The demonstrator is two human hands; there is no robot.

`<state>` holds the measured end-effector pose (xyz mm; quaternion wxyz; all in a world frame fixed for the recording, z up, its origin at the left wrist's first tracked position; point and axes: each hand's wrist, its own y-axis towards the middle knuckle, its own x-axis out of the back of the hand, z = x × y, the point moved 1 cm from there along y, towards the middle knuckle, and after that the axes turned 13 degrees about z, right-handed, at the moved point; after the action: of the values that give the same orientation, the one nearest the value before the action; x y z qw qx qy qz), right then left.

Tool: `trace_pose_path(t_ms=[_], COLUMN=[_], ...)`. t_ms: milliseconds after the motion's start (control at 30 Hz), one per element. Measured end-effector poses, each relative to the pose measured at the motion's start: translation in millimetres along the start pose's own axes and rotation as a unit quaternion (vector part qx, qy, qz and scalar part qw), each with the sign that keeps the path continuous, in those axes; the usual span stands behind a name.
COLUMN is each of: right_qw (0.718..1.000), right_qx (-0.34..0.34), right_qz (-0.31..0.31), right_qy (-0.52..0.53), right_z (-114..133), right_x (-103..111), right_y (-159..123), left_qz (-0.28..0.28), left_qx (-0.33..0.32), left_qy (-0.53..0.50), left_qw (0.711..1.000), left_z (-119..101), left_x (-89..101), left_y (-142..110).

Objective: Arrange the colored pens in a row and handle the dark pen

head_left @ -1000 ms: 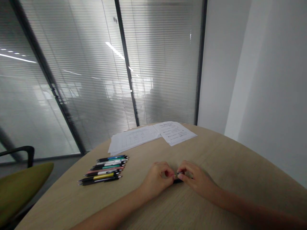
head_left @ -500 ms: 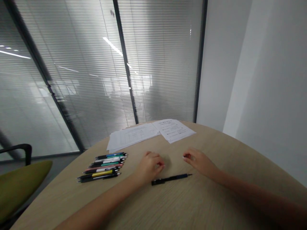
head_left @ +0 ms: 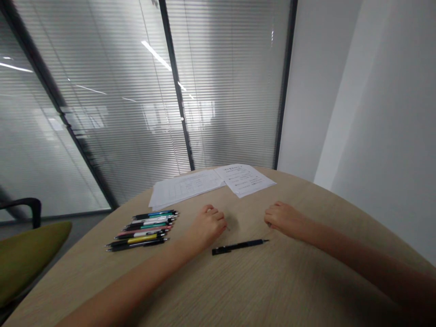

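A dark pen (head_left: 240,246) with a pointed tip to the right lies on the table (head_left: 272,290) between my forearms. My left hand (head_left: 211,222) is closed just beyond the pen's left end, with its back turned up. A thin sliver pokes out by its fingertips, too small to name. To the right of the pen, my right hand (head_left: 282,219) is closed with the fingers curled under. What it holds, if anything, is hidden. Left of my left hand, several pens (head_left: 145,229) lie side by side in a row, in black, white, teal, pink and yellow.
Printed paper sheets (head_left: 185,188) lie toward the far edge, with another printed sheet (head_left: 245,180) overlapping at their right. A green chair (head_left: 30,254) with a black armrest stands at the left. Behind the table are a glass wall with blinds (head_left: 225,91) and a white wall (head_left: 388,118).
My left hand has turned its back upward and its fingers have curled under. My right hand has drawn slightly right and closed, hiding the small thing at its fingertips. The view has tilted slightly.
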<state>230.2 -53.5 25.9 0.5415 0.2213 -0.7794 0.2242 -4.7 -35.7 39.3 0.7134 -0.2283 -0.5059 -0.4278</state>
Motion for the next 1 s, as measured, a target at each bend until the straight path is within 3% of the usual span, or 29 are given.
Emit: trace_pose_path(t_ms=[300,533,800,1000], right_qw=[1.0,0.998,0.997,0.996], right_qx=[0.013,0.017,0.004,0.014], right_qz=[-0.007,-0.014,-0.028,-0.023], right_qy=[0.026,0.061,0.068,0.079], right_z=[-4,-5,-5,-7], right_x=[-9,-10,-11,-14], right_y=[2,1,-1,0], left_qz=[0.021,0.029,0.042,0.061], left_qx=[-0.053,-0.057,-0.046,-0.022], left_qy=[0.094,0.074,0.06,-0.014], left_qw=[0.994,0.995,0.996,0.998], left_z=[-4,-2,-3,-3], left_x=[6.0,-3.6,-1.4,-2.1], left_y=[-2,0,0,0])
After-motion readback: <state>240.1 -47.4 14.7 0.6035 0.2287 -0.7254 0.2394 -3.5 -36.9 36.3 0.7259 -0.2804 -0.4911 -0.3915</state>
